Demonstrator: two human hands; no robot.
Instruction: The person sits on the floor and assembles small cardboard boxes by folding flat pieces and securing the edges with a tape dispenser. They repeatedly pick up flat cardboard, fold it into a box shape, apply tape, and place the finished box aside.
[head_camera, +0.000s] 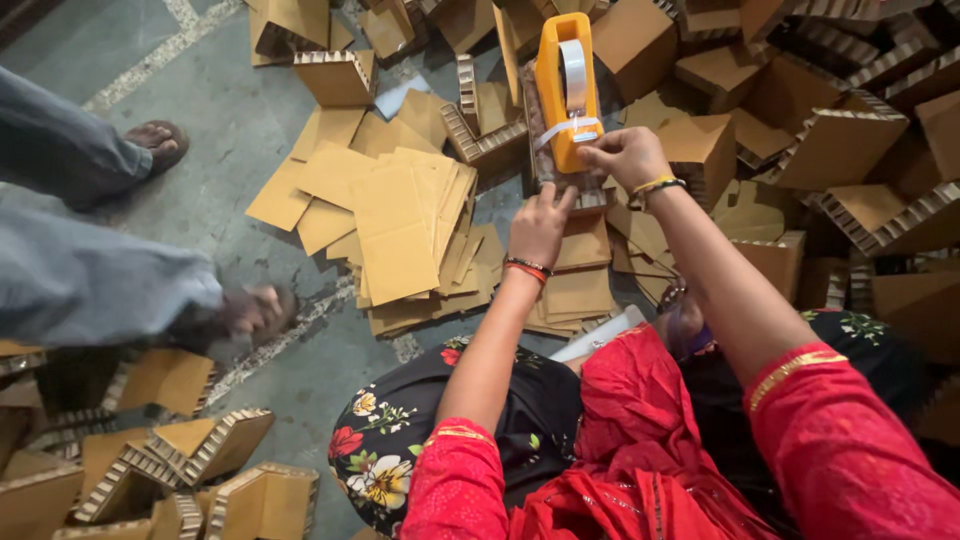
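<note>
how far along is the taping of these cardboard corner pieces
Done: folded corner pieces are piled at upper right, more at lower left. In hand: right hand pulls tape from the orange dispenser while left hand steadies a piece underneath. Left: a large stack of flat cardboard sheets.

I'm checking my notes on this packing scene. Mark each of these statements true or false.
1. The tape dispenser is orange. True.
2. The right hand touches the dispenser. True.
3. The left hand holds scissors. False: it rests on the wrapped block under the dispenser.
4. The flat cardboard sheets lie on a table. False: they lie on the floor.
5. Another person's feet show at the left. True.
</note>
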